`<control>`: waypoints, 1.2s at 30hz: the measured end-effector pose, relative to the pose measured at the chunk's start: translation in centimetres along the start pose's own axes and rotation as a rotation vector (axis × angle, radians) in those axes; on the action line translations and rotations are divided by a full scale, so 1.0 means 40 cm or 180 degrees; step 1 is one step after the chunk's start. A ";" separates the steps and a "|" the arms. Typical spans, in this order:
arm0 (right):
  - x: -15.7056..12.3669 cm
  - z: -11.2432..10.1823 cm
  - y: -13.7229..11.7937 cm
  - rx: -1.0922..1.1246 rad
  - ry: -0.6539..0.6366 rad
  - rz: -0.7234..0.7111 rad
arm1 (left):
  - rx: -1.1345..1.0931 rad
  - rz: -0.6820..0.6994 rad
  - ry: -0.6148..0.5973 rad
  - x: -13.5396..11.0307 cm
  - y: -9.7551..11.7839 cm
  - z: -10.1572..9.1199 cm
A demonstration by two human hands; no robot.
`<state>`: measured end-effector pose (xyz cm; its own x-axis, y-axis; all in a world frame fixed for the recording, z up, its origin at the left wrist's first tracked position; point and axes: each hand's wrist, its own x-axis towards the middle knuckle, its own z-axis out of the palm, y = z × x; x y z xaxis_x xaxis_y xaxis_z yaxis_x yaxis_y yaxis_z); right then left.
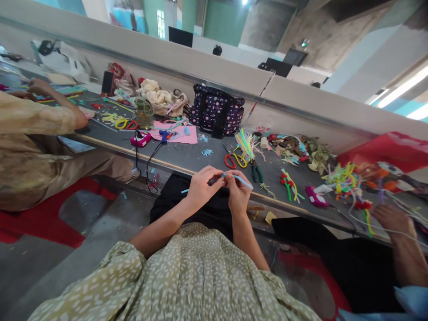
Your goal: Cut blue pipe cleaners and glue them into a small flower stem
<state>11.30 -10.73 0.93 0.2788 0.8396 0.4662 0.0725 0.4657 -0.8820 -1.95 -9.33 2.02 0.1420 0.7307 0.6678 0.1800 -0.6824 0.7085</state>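
A light blue pipe cleaner point(245, 182) is held between both hands, just in front of the table's edge. My left hand point(204, 183) is closed, its thumb and fingertips pinching the middle, and one straight end pokes out below that hand. Right beside it, my right hand point(238, 194) pinches the same stem, with the other end curving out past the fingers. The fingertips nearly meet and hide the stem's middle. Beyond the hands lie scissors point(230, 161) with red and yellow handles, dark green pliers point(257, 173) and a bundle of pale pipe cleaners point(245, 145).
A dotted bag point(203, 104) stands against the partition. A blue glue gun point(163, 135) rests on pink paper point(189, 135) by a magenta box point(140, 139) and a glass jar point(143, 113). Other people's arms point(56, 96) and a hand point(394, 220) are on either side.
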 end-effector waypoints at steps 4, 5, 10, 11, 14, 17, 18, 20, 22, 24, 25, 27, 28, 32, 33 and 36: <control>-0.002 -0.006 -0.007 -0.0289 -0.0076 0.0054 | -0.0080 -0.0275 -0.0121 0.004 0.001 -0.006; -0.002 -0.007 -0.007 -0.0344 -0.0047 0.0052 | -0.0150 -0.0385 -0.0202 0.005 0.001 -0.007; -0.004 -0.015 -0.005 -0.0327 -0.0139 0.0074 | -0.0643 -0.0938 -0.0505 0.003 -0.005 -0.004; -0.005 -0.017 -0.006 -0.0347 -0.0178 0.0081 | -0.0665 -0.0984 -0.0520 0.002 -0.006 -0.004; -0.005 -0.022 -0.010 -0.0498 -0.0241 0.0113 | -0.0522 -0.0943 -0.0527 0.000 -0.006 -0.003; -0.005 -0.028 -0.012 -0.0719 -0.0237 0.0133 | -0.0173 -0.0742 -0.0558 0.000 -0.004 -0.004; -0.005 -0.031 -0.012 -0.0745 -0.0227 0.0150 | -0.0102 -0.0706 -0.0573 0.001 -0.003 -0.005; -0.002 -0.035 -0.011 -0.0624 -0.0236 0.0213 | -0.0249 -0.0815 -0.0634 0.003 -0.002 -0.004; 0.001 -0.038 -0.011 -0.0239 -0.0273 0.0319 | -0.0850 -0.1213 -0.0771 0.004 -0.001 -0.004; 0.004 -0.041 -0.013 0.0265 -0.0312 0.0481 | -0.1593 -0.1680 -0.0895 0.005 -0.001 -0.005; 0.005 -0.041 -0.015 0.0478 -0.0328 0.0578 | -0.1894 -0.1855 -0.0919 0.005 -0.001 -0.006; 0.004 -0.041 -0.018 0.0699 -0.0358 0.0740 | -0.2261 -0.2031 -0.0907 0.006 -0.001 -0.008; 0.003 -0.040 -0.018 0.0706 -0.0374 0.0773 | -0.2361 -0.2053 -0.0901 0.006 -0.002 -0.010; -0.005 -0.035 -0.013 0.0555 -0.0384 0.0668 | -0.2526 -0.2064 -0.0935 0.006 -0.007 -0.011; -0.006 -0.034 -0.011 0.0523 -0.0362 0.0630 | -0.2525 -0.2074 -0.0934 0.005 -0.008 -0.010; -0.011 -0.031 -0.008 0.0514 -0.0289 0.0572 | -0.2469 -0.2082 -0.0928 0.002 -0.007 -0.008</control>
<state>12.34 -11.58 0.92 0.1859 0.9311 0.3137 -0.1264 0.3393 -0.9321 -2.29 -9.07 1.95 0.4892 0.8670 0.0952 -0.3510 0.0958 0.9314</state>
